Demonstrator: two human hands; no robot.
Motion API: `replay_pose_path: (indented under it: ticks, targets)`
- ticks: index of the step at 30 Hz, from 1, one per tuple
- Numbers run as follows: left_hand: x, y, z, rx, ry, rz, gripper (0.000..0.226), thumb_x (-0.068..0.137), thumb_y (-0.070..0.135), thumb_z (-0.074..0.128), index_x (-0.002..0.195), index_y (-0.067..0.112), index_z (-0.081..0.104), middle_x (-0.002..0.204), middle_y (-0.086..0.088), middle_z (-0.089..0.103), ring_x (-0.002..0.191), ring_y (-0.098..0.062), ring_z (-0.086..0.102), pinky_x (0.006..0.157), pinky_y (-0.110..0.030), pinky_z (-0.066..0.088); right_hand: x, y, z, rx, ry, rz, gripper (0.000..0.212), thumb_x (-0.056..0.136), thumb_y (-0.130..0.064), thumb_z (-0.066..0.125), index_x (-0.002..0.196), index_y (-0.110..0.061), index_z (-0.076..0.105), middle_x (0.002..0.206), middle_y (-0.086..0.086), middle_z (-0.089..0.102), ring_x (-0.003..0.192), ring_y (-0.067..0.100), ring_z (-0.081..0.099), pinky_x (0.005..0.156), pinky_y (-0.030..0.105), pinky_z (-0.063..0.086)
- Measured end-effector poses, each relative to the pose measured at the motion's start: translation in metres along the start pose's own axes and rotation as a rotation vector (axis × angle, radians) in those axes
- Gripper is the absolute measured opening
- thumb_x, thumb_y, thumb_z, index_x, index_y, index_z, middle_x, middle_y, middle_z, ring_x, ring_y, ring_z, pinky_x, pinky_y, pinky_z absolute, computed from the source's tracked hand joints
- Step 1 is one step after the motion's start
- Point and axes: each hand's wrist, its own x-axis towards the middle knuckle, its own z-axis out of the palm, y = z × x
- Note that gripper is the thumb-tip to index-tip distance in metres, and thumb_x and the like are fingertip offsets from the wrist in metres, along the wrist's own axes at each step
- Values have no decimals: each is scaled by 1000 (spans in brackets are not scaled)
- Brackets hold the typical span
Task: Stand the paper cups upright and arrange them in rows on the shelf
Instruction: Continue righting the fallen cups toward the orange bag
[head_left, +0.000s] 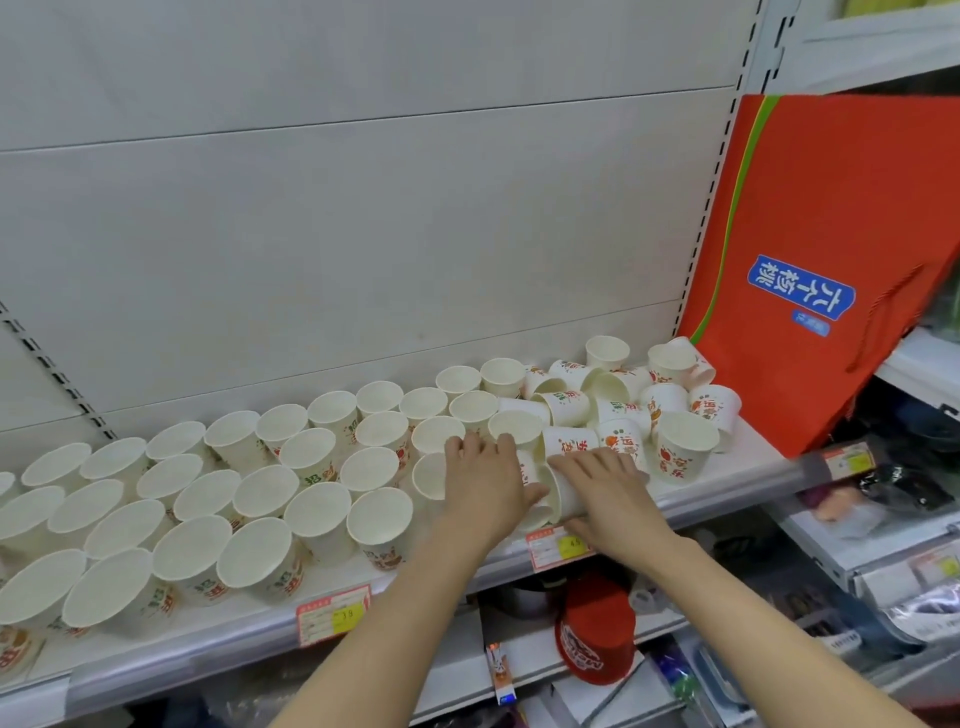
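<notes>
cups crowd shelf — above open

Red gift bag leaning right, yellow price tags, red bucket below
</notes>
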Motion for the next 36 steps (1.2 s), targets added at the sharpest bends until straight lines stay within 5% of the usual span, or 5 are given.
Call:
replay_pose_path:
  ticks: [5, 13, 23, 30, 36]
  targets:
    - [3, 2, -2, -103, 35, -103, 57, 80, 56, 62, 123, 22, 46, 116, 2, 63, 121, -23, 46, 110, -45, 11, -1, 10, 1, 33, 80, -44, 73, 67, -42, 67, 133, -25, 44, 122, -4, 52, 111, 23, 46, 93, 36, 35]
    - [-16, -14, 2, -113, 201, -120, 10, 86, 38, 61, 91, 32, 67, 90, 13, 69, 101, -12, 56, 107, -36, 12, 2, -1, 2, 443, 136, 84, 77, 73, -42, 67, 140, -22, 34, 128, -4, 40, 118, 16, 43, 90, 29, 45]
    - [-13, -25, 3, -214, 375, -149, 14, 83, 46, 68, 90, 35, 69, 87, 19, 69, 93, -11, 60, 95, -35, 28, 8, 5, 15, 396, 62, 74, 88, 78, -48, 67, 148, -19, 22, 142, -3, 32, 130, 14, 34, 99, 27, 40]
    - [38, -24, -20, -171, 220, -57, 27, 86, 49, 61, 108, 35, 67, 114, 12, 66, 111, -16, 53, 99, -35, 27, 17, -8, 24, 412, 135, 63, 85, 77, -43, 71, 145, -16, 28, 135, -1, 40, 123, 16, 43, 94, 25, 43]
    - [62, -34, -20, -92, 187, 90, 27, 90, 54, 53, 96, 34, 70, 100, 11, 68, 104, -12, 55, 100, -34, 25, 16, -10, 7, 484, 127, 64, 85, 79, -63, 57, 147, -24, 26, 139, -14, 33, 126, 2, 33, 102, 21, 34]
